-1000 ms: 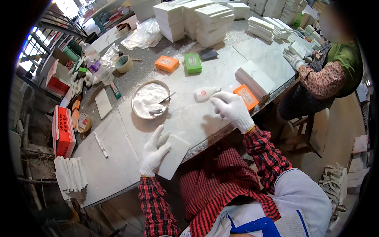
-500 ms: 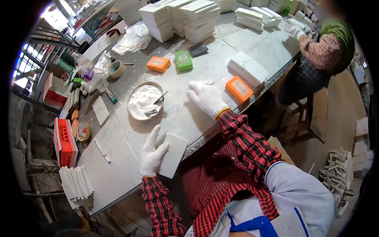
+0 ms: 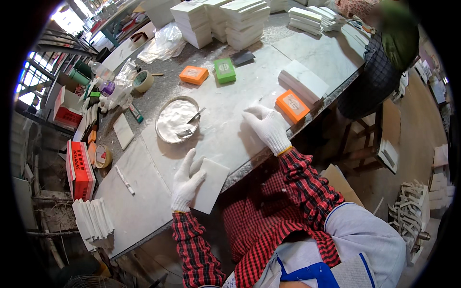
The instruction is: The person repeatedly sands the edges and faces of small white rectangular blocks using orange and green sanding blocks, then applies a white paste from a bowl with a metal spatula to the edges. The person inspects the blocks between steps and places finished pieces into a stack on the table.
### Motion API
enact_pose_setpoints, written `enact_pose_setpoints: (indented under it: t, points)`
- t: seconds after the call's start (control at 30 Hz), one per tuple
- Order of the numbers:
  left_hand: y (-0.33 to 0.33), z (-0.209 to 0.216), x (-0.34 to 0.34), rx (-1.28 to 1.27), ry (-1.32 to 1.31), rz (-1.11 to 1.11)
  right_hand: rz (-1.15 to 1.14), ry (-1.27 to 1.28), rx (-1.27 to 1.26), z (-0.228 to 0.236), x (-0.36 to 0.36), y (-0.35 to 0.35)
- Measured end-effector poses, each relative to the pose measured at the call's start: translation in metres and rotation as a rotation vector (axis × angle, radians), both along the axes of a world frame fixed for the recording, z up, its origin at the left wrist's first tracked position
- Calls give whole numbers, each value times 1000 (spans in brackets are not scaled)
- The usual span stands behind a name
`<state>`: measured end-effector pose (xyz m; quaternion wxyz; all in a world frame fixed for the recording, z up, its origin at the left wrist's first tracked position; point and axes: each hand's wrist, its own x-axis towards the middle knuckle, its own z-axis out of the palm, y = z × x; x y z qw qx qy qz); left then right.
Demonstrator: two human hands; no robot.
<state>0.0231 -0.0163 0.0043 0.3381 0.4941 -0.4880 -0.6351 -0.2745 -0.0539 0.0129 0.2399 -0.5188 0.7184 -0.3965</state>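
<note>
My left hand (image 3: 186, 181), in a white knit glove, grips a square white tile (image 3: 210, 186) by its left side, the thumb lying on its face. The tile juts over the table's front edge. My right hand (image 3: 265, 126), gloved too, is over the table with fingers apart and nothing visible in it. Just right of it lies an orange block (image 3: 292, 106) with a pale label. Between and beyond my hands stands a round metal bowl (image 3: 157, 126) of white paste (image 3: 175, 117), with a metal spatula (image 3: 196, 116) and a second flat blade (image 3: 184, 133) in it.
Tile stacks (image 3: 244, 24) stand at the back, with a lower stack (image 3: 305, 79) on the right. A green block (image 3: 224, 70) and another orange block (image 3: 193, 75) lie beyond the bowl. Tape rolls (image 3: 143, 81), a white stick (image 3: 125, 180) and a red box (image 3: 81, 170) are left. Another person (image 3: 391, 48) stands far right.
My right hand has moved right and slightly nearer, toward the orange block. My left hand and the tile have barely moved. The other person has leaned toward the back of the table.
</note>
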Motion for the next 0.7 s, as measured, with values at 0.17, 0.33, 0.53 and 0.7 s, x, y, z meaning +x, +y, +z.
enact_pose_setpoints:
  t: [0.17,0.33,0.53,0.7]
  points:
    - [0,-2,1,-10,14,-3,8,-236,-45,-8,-3,39]
    - [1,-1,-2,-15,12,7,163,-284,-35,-5,-13,71]
    - [2,5,-4,45,40,46,362,-549,157,3,-39,88]
    - [1,4,2,-28,28,-6,478,-809,326,27,-33,86]
